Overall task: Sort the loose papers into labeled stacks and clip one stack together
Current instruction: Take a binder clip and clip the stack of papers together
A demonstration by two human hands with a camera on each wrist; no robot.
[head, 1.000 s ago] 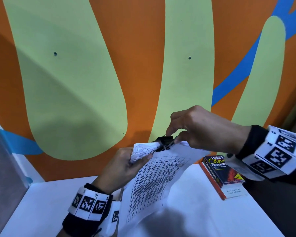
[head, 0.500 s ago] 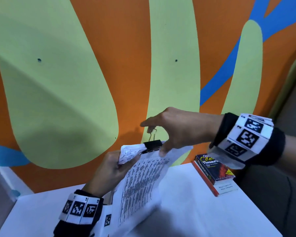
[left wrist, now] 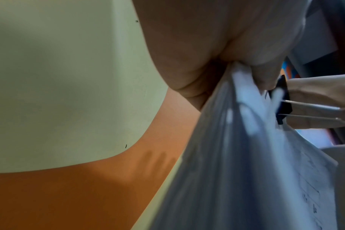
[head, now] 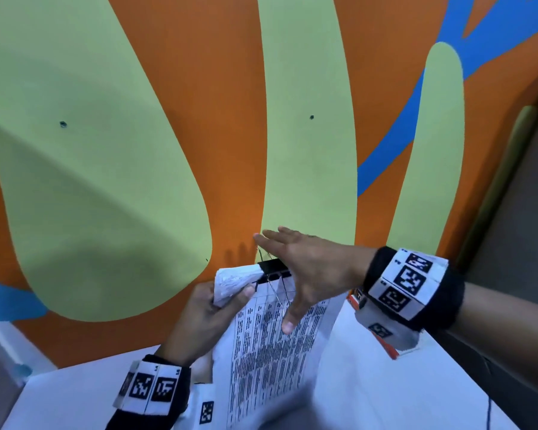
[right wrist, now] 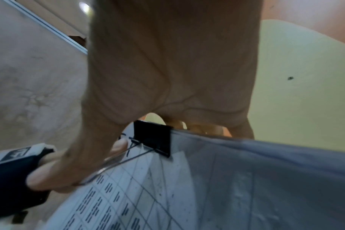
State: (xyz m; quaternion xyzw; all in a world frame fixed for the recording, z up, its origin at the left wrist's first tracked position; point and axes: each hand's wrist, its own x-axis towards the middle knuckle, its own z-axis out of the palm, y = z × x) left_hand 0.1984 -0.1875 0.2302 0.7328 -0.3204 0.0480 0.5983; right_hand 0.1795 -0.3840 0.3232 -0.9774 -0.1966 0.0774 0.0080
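Left hand [head: 199, 318] gripping binder-clipped printed table sheets [head: 267, 352], right hand [head: 305, 274] spread flat over black clip [head: 274, 270], print unreadable

Orange wall [head: 230, 88] with pale green rounded lobes and blue band at upper right, black binder clip [head: 272, 269] with silver wire handles, white papers [head: 271, 352] printed with black gridded columns, white table [head: 370, 395], black-and-white checkered wristbands [head: 409, 283].
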